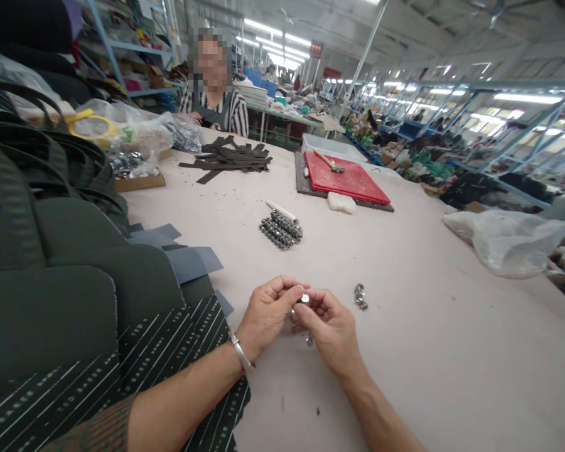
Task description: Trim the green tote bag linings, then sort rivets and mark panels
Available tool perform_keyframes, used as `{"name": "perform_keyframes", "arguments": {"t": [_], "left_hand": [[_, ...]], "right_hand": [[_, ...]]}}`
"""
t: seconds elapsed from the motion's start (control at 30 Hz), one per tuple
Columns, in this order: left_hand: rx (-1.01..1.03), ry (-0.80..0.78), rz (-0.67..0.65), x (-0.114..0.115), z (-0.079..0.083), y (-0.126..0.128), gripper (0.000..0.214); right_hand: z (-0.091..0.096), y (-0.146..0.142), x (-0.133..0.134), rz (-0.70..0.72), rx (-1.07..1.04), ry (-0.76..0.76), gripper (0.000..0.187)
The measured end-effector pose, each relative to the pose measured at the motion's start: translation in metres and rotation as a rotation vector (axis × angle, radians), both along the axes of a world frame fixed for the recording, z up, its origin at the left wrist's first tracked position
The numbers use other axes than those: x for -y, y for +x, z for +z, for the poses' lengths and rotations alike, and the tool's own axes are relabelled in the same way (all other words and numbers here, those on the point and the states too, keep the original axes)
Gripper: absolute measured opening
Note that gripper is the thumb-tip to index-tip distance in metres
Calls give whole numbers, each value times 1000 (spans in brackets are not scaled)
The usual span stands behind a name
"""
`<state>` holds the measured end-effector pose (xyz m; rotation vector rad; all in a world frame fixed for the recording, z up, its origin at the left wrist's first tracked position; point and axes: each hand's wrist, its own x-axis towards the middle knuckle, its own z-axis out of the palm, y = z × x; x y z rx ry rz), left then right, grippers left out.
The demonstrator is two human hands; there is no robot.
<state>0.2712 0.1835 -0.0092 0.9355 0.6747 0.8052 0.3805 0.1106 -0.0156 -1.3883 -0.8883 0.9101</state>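
My left hand [270,314], with a silver bangle at the wrist, and my right hand [332,323] meet over the near middle of the table. Between their pinched fingertips is a small round shiny metal fastener [304,299]. Its exact kind is too small to make out, and the fingers cover part of it. A few more metal pieces [309,339] show just under my hands. To the right lies a short row of metal fasteners [360,297]. Farther off sits a stacked pile of similar fasteners [281,230], with a white stick [282,211] against its back.
Dark green bag panels [85,263] with straps and printed lining cover the left side. Black strips [230,157] lie at the back. A hammer [328,161] rests on a red board [346,179]. Across the table sits a person [216,107]. A plastic bag [508,238] lies right.
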Motion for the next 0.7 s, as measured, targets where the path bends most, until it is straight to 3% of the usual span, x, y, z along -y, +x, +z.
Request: {"name": "perform_keyframes", "arguments": {"t": [0.27, 0.47, 0.7], "left_hand": [[-18, -22, 96, -1, 1, 3, 25], [21, -98, 96, 0, 0, 4, 30], [171, -289, 76, 4, 5, 4, 29]], "right_hand": [[-7, -2, -2, 5, -38, 52, 23], [-11, -4, 1, 11, 26, 91, 16], [-13, -2, 3, -49, 93, 157, 14]]}}
